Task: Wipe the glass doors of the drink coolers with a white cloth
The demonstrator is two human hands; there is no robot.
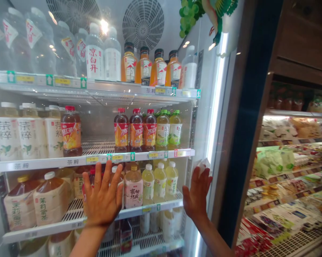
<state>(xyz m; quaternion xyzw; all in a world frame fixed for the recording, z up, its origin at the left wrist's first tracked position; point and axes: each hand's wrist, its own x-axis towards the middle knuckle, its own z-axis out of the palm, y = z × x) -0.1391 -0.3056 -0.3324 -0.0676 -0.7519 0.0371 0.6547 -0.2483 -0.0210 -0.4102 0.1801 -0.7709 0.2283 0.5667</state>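
Observation:
My left hand (pixel 104 198) is raised in front of the glass door (pixel 96 121) of a drinks cooler, fingers spread and palm toward the pane. It holds nothing and appears to rest flat on the glass. Farther right, my right hand (pixel 197 194) is up near the door's right side, beside the bright light strip (pixel 216 100). A crumpled white tissue (pixel 203 162) shows at its fingertips, pressed toward the glass. Part of the tissue is hidden behind the fingers. Behind the pane, bottles line the white shelves.
Red-capped tea bottles (pixel 136 130) stand on the middle shelf (pixel 54 162), and large water bottles (pixel 36 39) on the top one. A dark door frame (pixel 246 117) runs down the right. Beyond it is an open display with packaged food (pixel 278 159). Artificial grapes (pixel 189 16) hang above.

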